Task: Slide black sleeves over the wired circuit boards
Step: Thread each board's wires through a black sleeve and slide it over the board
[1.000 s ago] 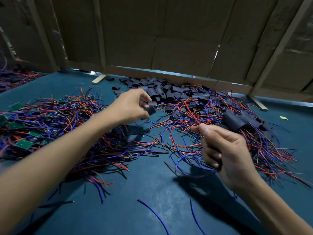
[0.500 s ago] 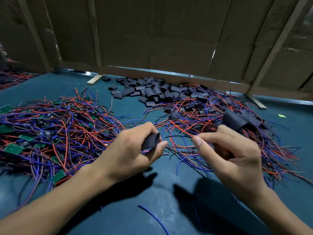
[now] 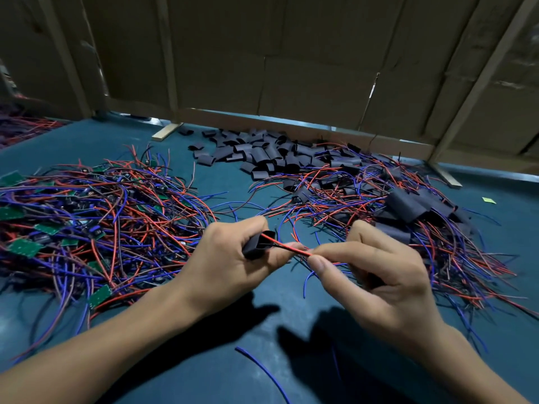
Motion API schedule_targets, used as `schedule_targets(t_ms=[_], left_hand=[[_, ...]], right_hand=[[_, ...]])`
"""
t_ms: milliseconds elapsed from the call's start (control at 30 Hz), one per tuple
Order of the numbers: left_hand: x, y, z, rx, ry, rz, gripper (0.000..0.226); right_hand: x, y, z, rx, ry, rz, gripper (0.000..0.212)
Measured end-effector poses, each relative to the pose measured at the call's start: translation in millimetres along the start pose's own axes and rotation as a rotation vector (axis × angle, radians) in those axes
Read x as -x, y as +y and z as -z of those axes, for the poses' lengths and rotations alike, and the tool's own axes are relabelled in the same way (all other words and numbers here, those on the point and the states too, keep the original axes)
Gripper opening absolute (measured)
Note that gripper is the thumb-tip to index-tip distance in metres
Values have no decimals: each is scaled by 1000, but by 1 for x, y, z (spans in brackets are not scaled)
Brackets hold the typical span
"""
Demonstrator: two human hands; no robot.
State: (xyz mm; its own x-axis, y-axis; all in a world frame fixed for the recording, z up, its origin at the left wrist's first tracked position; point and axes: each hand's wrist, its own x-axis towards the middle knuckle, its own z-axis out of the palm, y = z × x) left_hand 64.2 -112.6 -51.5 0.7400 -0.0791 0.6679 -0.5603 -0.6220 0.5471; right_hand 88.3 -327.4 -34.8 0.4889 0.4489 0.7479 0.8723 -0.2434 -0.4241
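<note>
My left hand grips a black sleeve between thumb and fingers, its open end facing right. Red and dark wires run out of that opening to my right hand, which pinches them between thumb and forefinger. Any circuit board on these wires is hidden inside my right hand. A heap of unsleeved green boards with red and blue wires lies on the left. A pile of loose black sleeves lies at the back centre. Sleeved boards with wires are heaped on the right.
The work surface is a blue-green mat. A cardboard wall on wooden battens closes off the back. A loose blue wire lies on the mat near me. More wires lie at the far left.
My left hand brought a black sleeve from the back pile toward me. My right hand came in to meet it, and wires now enter the sleeve's open end.
</note>
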Motion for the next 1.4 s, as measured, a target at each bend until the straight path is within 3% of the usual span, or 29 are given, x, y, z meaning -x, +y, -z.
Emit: schedule_targets(t_ms=[167, 267, 500, 600, 700, 767, 967, 1067, 1167, 1300, 1400], left_hand=[[1, -2, -4, -17, 19, 39, 55], [1, -2, 0, -78, -18, -49, 47], [-7, 1, 10, -684, -196, -449, 28], [-6, 3, 10, -795, -200, -456, 21], [-10, -5, 16, -809, -114, -366, 26], [-12, -13, 22, -817, -54, -308, 35], [-12, -25, 30, -869, -47, -294, 44], [-13, -18, 25, -855, -31, -363, 48], [-10, -10, 13, -857, -63, -440, 32], [-3, -3, -5, -923, -150, -415, 24], [-4, -5, -3, -899, -114, -352, 26]], right_hand=[[0, -1, 3, 26, -44, -42, 4], [0, -1, 5, 6, -75, -88, 2], [-3, -3, -2, -63, -206, -197, 8], [-4, -9, -11, -229, -215, -404, 11], [-11, -7, -7, -645, -238, -832, 37], [-15, -3, 2, -707, -284, -986, 42], [-20, 4, 14, -789, -178, -904, 20], [-17, 5, 10, -843, -225, -838, 28], [-11, 0, -1, -813, -235, -726, 28], [-8, -2, -11, -758, -79, -895, 38], [-9, 1, -7, -456, -120, -944, 37]])
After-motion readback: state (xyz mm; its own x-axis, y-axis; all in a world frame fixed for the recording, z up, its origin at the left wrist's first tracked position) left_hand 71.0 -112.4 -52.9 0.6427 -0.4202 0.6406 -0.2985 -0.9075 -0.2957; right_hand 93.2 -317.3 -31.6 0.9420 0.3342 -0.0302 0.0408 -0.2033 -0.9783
